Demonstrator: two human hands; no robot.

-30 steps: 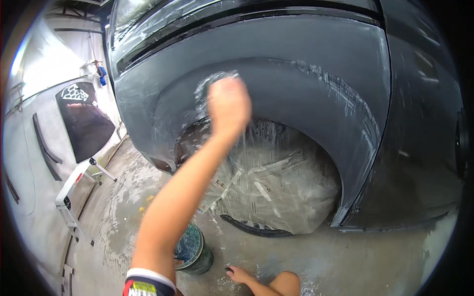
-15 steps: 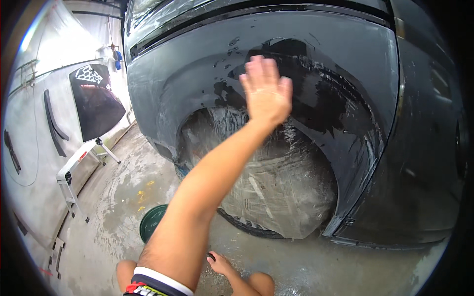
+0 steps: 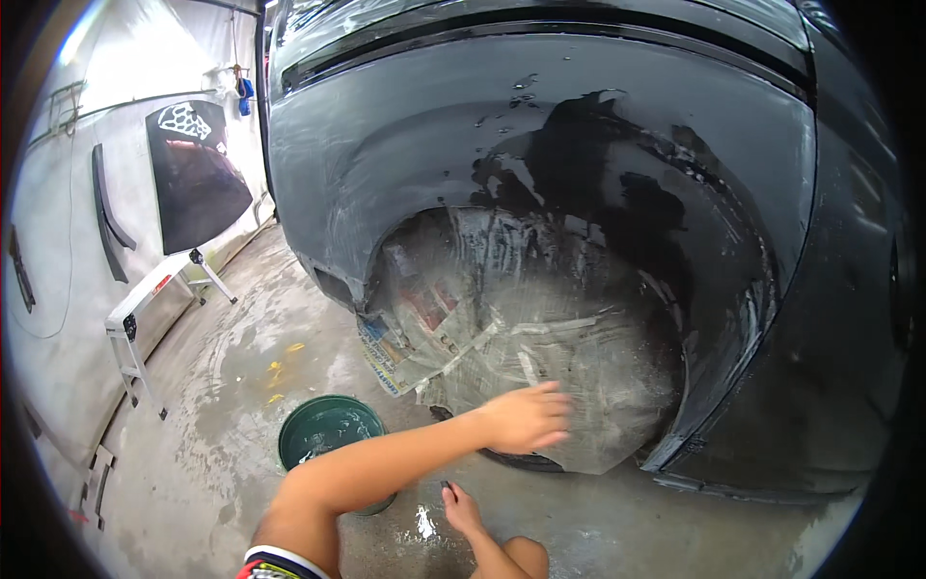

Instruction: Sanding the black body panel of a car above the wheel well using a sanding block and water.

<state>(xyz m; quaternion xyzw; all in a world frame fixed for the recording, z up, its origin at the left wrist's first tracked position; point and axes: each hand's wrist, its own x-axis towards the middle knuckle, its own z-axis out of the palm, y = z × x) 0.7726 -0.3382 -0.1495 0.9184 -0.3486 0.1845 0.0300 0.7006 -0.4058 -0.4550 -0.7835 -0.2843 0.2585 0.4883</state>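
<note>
My left hand hangs in front of the lower part of the covered wheel, fingers loosely bent and slightly blurred, with nothing visible in it. Low in the view, my right hand is closed on a small dark object, mostly hidden by the fingers. Before me is a car's dull grey fender. Wet dark patches spread over its wheel arch, with whitish streaks and drips. Newspaper and dusty sheeting cover the wheel. A round green bucket of water stands beneath my left forearm.
A folding metal step bench stands at the left, by a dark panel against the white-sheeted wall. Black trim strips hang there too. The concrete floor is wet in places. The car's dark door is at the right.
My left hand has come down from the wet wheel arch to in front of the covered wheel. The view has shifted, showing more of the bucket. My right hand stays low, holding the dark object.
</note>
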